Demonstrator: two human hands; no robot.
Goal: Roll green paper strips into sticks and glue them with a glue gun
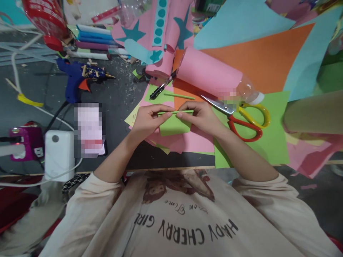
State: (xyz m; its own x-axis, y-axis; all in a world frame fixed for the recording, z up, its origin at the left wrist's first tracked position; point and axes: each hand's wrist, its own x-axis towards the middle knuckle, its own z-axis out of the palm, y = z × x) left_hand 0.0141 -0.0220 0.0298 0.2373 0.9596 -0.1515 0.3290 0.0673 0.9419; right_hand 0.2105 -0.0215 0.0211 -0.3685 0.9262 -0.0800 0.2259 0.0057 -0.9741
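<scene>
My left hand (151,119) and my right hand (197,116) pinch a small sheet of light green paper (175,125) by its far edge. That edge is rolled or folded into a narrow strip between my thumbs and fingers, and the rest of the sheet hangs toward me. Just beyond my fingers lies a thin green paper roll (179,96). A black pen (163,88) rests past my left hand. To the right of my right hand are scissors (232,113) with one red and one yellow handle. Behind them a bottle wrapped in pink paper (210,73) lies on its side.
At the left are a blue glue gun (77,76), a phone (89,130), a white power bank (59,153) and cables. Markers (93,37) and a red-labelled bottle (46,21) lie farther back. Orange paper (268,60), blue paper and green paper (276,146) spread to the right.
</scene>
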